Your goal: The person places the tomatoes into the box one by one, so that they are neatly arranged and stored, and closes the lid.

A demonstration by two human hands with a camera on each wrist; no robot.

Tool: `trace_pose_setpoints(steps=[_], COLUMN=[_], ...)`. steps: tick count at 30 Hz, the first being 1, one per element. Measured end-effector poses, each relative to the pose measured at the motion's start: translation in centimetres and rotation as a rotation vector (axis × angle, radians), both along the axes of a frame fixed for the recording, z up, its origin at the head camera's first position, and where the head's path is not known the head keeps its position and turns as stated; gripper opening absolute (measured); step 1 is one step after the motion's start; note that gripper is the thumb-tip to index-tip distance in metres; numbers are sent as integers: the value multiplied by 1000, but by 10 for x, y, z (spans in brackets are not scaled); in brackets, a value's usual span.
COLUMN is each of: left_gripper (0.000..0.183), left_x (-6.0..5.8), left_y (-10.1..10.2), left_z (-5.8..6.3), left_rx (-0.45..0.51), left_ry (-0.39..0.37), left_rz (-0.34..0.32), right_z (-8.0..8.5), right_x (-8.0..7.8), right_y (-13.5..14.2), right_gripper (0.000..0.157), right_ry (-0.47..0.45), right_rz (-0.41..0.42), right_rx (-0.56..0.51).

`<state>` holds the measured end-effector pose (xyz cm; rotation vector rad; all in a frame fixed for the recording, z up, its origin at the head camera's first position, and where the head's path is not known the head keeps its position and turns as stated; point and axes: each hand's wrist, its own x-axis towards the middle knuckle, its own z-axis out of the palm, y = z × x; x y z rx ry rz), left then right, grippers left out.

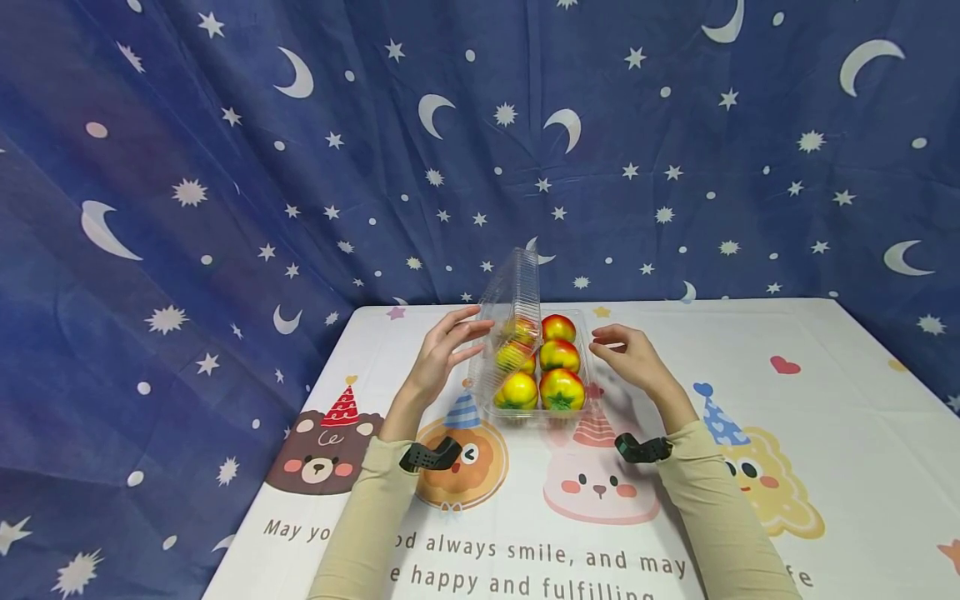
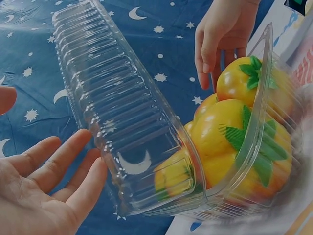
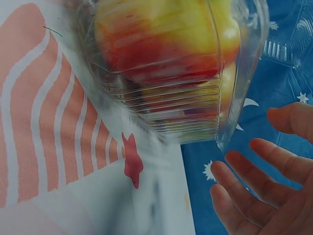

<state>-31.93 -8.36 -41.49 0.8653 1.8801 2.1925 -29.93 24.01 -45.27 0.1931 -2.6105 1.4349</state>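
A clear plastic clamshell box [image 1: 542, 414] holds several red-and-yellow, persimmon-like fruits [image 1: 562, 389] with green leafy tops, set in two columns. Its ribbed lid [image 1: 519, 279] stands raised, leaning over the left column. My left hand [image 1: 437, 357] is at the lid's outer left side, fingers extended; in the left wrist view its fingertips are at the lid's edge [image 2: 100, 147], perhaps touching it. My right hand [image 1: 636, 360] hovers just beyond the box's right wall, fingers loosely bent and holding nothing. In the right wrist view a small gap separates its fingers [image 3: 254, 169] from the box.
The box sits near the back edge of a table with a white printed cloth [image 1: 480, 575] showing cartoon characters and lettering. Behind it hangs a blue curtain [image 1: 495, 208] with moons and stars. Each wrist wears a black camera band [image 1: 643, 448].
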Motion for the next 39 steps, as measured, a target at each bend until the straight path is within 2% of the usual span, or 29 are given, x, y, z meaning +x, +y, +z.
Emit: trace_pose_setpoints(steps=[13, 28, 39], left_gripper=[52, 56, 50], left_x=[-2, 1, 1], left_y=[1, 3, 8], left_z=[-3, -2, -7], left_rx=[-30, -35, -54], left_ry=[-2, -9, -8], left_rz=[-50, -65, -72], right_z=[0, 0, 0], right_x=[0, 1, 1], right_y=[1, 2, 6], right_gripper=[39, 39, 38], right_ry=[-14, -14, 7], right_rz=[5, 7, -8], right_rx=[-7, -2, 1])
